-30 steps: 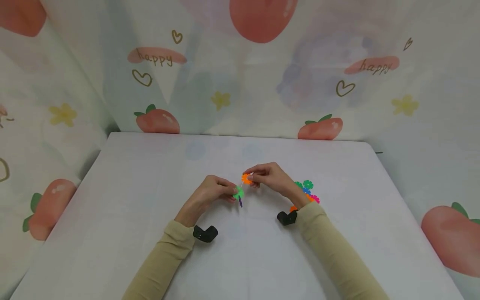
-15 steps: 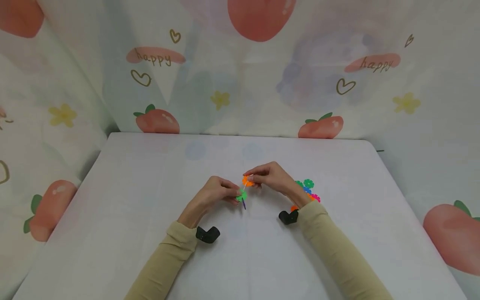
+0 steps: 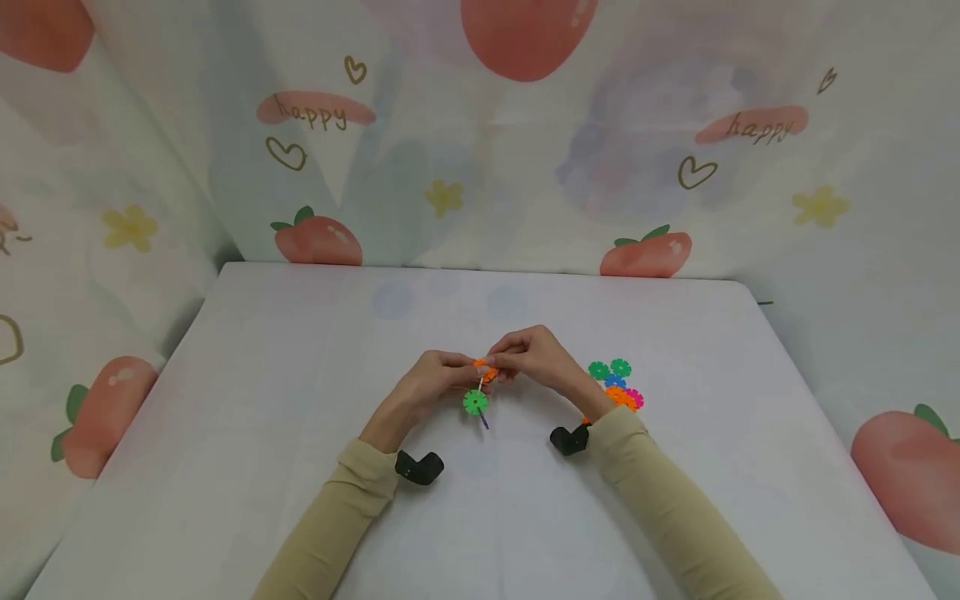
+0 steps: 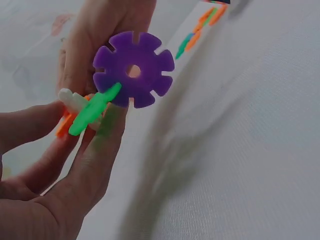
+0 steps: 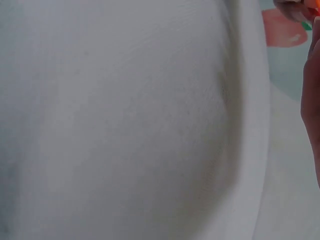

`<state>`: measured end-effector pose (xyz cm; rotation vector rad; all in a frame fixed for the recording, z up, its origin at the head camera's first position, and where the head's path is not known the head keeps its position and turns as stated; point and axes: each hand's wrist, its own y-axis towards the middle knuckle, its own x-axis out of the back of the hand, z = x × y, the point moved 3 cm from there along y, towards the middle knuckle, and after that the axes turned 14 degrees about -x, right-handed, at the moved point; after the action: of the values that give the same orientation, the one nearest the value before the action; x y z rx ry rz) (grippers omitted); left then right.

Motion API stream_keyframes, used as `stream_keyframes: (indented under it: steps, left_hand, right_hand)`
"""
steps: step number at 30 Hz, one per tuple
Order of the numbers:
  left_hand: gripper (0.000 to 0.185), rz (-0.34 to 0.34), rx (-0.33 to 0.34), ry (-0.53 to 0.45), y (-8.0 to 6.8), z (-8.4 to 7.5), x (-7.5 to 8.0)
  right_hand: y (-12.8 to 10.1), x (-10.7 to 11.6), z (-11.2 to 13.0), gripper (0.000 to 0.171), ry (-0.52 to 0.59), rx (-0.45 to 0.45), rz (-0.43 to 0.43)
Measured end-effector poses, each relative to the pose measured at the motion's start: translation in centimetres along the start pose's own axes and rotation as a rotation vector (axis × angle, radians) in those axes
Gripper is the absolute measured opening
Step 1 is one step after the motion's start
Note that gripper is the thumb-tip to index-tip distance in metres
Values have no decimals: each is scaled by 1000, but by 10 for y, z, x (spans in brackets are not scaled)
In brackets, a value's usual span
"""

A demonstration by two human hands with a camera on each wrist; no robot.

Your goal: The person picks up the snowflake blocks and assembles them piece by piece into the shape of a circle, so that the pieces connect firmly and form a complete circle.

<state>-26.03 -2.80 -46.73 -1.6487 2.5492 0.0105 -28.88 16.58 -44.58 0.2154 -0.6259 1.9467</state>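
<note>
A small chain of slotted plastic snowflake discs hangs between both hands, over the middle of the table. At its top is an orange disc (image 3: 490, 375), partly covered by fingertips. My left hand (image 3: 422, 387) pinches it from the left, while my right hand (image 3: 538, 360) grips it from the right with thumb and fingers. Below comes a white disc (image 4: 73, 101), seen nearly edge-on, then a green disc (image 3: 475, 402) facing the head camera. The purple disc (image 4: 112, 57) at the lower end shows full face in the left wrist view, its slots and centre hole visible.
By the right forearm lies a loose group of discs: green discs (image 3: 598, 370), a blue disc (image 3: 615, 381), orange discs (image 3: 619, 398) and a pink disc (image 3: 637, 397). The white table (image 3: 300, 333) meets a printed cloth backdrop (image 3: 510, 183) at the back and sides.
The left hand has shifted its hold from the green disc up to the orange one. The green disc now hangs free of the fingers, with the purple one below it.
</note>
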Motion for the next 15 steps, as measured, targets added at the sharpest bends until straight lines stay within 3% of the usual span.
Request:
stream_keyframes:
  steps: [9,15]
  left_hand:
    - [33,-68,30,-33,-1,-1,7]
    - [35,-62,40,-19,-2,-1,9]
  right_hand:
    - [-12,23,-6,32,-110,0,-49]
    - [-28,46,-23,31,-192,-41,-97]
